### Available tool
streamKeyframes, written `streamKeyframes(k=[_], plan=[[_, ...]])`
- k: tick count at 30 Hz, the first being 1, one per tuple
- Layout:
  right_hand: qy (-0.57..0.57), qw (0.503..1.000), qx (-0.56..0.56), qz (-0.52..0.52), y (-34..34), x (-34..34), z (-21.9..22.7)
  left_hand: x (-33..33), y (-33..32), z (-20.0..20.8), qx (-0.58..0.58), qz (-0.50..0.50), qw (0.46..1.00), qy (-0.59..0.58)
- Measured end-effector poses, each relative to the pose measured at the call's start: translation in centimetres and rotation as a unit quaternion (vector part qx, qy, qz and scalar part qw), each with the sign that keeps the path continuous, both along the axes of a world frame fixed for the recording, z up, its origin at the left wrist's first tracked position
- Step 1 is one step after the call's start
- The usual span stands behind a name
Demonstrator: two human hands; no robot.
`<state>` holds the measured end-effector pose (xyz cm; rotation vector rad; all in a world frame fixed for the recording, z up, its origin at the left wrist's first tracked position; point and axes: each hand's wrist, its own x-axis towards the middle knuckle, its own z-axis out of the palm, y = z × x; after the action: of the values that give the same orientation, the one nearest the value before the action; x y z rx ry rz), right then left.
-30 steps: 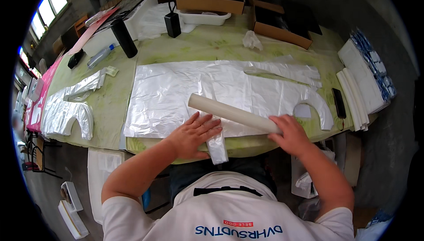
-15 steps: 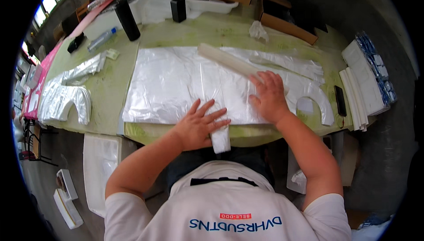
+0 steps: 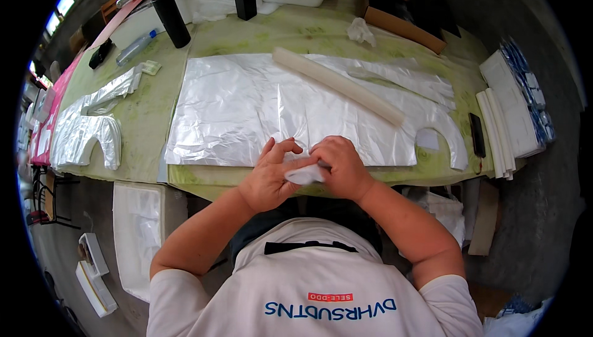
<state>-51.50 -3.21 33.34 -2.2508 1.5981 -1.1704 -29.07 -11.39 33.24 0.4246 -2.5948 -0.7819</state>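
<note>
A flat white plastic apron [image 3: 228,108] lies across the table, its curved neck loop [image 3: 455,142] toward the right. Between my hands at the front edge is a bunched-up white plastic strip [image 3: 304,175], part of the apron. My left hand [image 3: 265,179] has it between thumb and a finger, with other fingers raised. Closed fingers of my right hand [image 3: 341,167] pinch the strip's right side. A pale straight bar [image 3: 336,85] rests slantwise on the apron, untouched by either hand.
Folded white aprons [image 3: 86,136] lie at the left. A black cylinder [image 3: 171,21], a clear bottle [image 3: 137,48] and a black box-shaped object [image 3: 245,2] stand or lie behind. Cardboard boxes [image 3: 404,28] sit at the back; a phone [image 3: 477,135] and white stacks [image 3: 503,111] are on the right.
My right hand has let go of the bar and come left to meet my left hand. The strip that hung over the front edge is now gathered up between them.
</note>
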Motion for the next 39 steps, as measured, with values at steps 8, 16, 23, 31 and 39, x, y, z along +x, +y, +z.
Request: streamKeyframes(k=[8, 16, 23, 31, 39], plan=[[-0.224, 0.922, 0.271, -0.159, -2.6, 1.3, 1.1, -1.6, -0.5, -0.6, 0.068, 0.234, 0.968, 0.059], [-0.105, 0.918, 0.321, -0.208, -4.6, 1.7, 1.3, -1.9, -1.1, -0.4, -0.071, 0.273, 0.959, 0.001], [-0.064, 0.921, 0.320, -0.214, -4.9, 1.8, 1.6, -3.3, -1.9, -0.6, -0.136, 0.135, 0.972, -0.133], [-0.106, 0.914, 0.361, -0.152, -0.1, 2.4, 2.8, -1.7, 0.0, -0.5, -0.114, 0.100, 0.981, -0.119], [-0.036, 0.996, 0.014, -0.076, 3.9, 1.1, 2.1, -0.9, 1.1, -0.3, -0.122, 0.016, 0.985, -0.123]])
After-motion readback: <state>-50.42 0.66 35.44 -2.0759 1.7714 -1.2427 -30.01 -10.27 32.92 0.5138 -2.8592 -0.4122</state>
